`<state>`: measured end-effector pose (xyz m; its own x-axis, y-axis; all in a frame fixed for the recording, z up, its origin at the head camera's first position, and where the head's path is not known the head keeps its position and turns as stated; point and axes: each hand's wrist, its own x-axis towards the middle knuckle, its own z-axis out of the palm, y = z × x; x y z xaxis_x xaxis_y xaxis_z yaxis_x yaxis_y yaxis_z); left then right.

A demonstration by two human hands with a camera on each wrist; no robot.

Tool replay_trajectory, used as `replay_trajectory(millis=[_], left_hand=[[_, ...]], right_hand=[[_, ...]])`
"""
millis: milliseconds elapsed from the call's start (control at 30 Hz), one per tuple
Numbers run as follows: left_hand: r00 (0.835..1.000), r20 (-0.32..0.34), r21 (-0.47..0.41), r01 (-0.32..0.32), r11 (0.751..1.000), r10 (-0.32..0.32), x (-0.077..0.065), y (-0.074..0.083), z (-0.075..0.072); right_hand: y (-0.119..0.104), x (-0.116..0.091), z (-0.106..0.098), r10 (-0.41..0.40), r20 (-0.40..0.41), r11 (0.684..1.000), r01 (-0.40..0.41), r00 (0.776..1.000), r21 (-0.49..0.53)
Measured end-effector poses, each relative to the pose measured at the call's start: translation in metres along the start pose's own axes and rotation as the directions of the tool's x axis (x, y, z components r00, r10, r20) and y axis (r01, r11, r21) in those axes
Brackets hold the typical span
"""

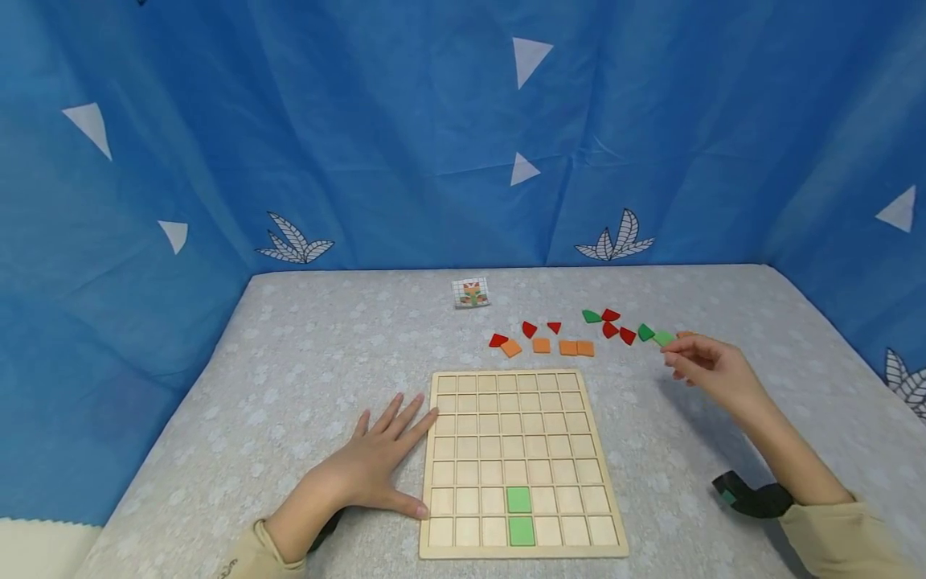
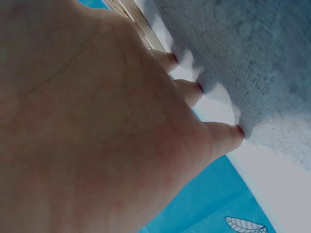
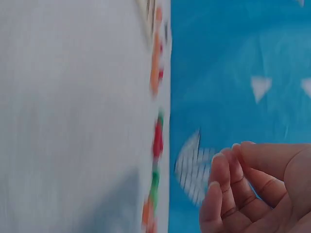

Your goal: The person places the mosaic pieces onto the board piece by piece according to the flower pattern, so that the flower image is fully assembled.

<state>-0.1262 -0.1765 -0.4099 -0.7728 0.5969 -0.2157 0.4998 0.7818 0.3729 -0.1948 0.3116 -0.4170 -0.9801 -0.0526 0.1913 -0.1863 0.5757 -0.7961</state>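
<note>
A wooden grid board [image 1: 472,447] lies on the table, with two light green square tiles [image 1: 519,499] one above the other in its lowest rows. Beside its left edge, my left hand [image 1: 372,462] rests with fingers spread, the thumb and a fingertip at the frame. My right hand [image 1: 712,370] hovers over the right side of the table, fingers loosely bent and thumb near the index finger. Just beyond its fingertips is another light green tile [image 1: 664,338]; an orange piece behind them is mostly hidden. In the right wrist view, no piece shows between the fingers [image 3: 221,170].
Beyond the board lie several orange squares [image 1: 541,345], red pieces [image 1: 530,329] and dark green pieces [image 1: 592,316]. A small card with a coloured grid picture [image 1: 471,293] sits farther back. Blue cloth [image 1: 434,201] hangs round the table.
</note>
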Motion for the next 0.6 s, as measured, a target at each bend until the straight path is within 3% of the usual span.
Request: replay_trajectory(millis=[100, 233, 400, 467, 600], left_hand=[[1.0, -0.001, -0.002, 0.002, 1.0, -0.002, 0.0, 0.0, 0.0], [1.0, -0.002, -0.001, 0.005, 1.0, -0.005, 0.0, 0.001, 0.0], [1.0, 0.001, 0.002, -0.001, 1.0, 0.001, 0.0, 0.001, 0.0], [1.0, 0.001, 0.0, -0.002, 1.0, 0.002, 0.0, 0.001, 0.0], [1.0, -0.002, 0.005, -0.003, 1.0, 0.003, 0.0, 0.001, -0.001]], right_hand=[[0.029, 0.001, -0.022, 0.08, -0.07, 0.994, -0.085, 0.994, -0.075], [0.044, -0.005, -0.049, 0.188, -0.048, 0.972, -0.192, 0.981, -0.133], [0.064, -0.013, -0.069, 0.321, -0.044, 0.923, -0.323, 0.946, -0.21], [0.07, -0.015, -0.072, 0.348, -0.047, 0.906, -0.348, 0.936, -0.242], [0.076, -0.014, -0.073, 0.344, -0.008, 0.9, -0.332, 0.939, -0.282]])
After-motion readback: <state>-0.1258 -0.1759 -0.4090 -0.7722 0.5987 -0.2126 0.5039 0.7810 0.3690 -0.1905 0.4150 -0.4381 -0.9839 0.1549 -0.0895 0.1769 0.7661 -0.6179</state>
